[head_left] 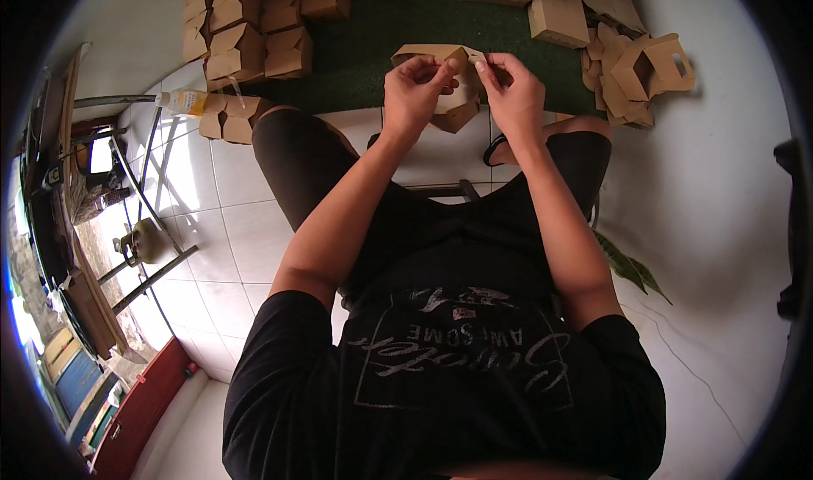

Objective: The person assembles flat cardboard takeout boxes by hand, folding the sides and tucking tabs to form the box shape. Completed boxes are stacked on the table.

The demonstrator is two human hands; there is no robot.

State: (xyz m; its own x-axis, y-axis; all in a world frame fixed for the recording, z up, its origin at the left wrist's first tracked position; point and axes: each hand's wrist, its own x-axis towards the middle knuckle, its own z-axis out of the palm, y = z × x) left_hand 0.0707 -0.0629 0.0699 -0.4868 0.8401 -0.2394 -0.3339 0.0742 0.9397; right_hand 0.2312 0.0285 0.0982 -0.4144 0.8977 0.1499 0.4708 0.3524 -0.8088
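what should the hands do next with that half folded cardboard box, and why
Probably press the top flaps together. Both the left hand and right hand pinch the upper edge of the brown cardboard box, which hangs unclosed, unlike the finished boxes stacked on the green mat.

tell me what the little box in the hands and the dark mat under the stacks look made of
Box: looks like brown kraft cardboard, matte, with folded flaps and creased edges. Mat: probably artificial turf or carpet, dark green and dull, though its texture is too fine to tell. Both hands, left hand and right hand, pinch the box.
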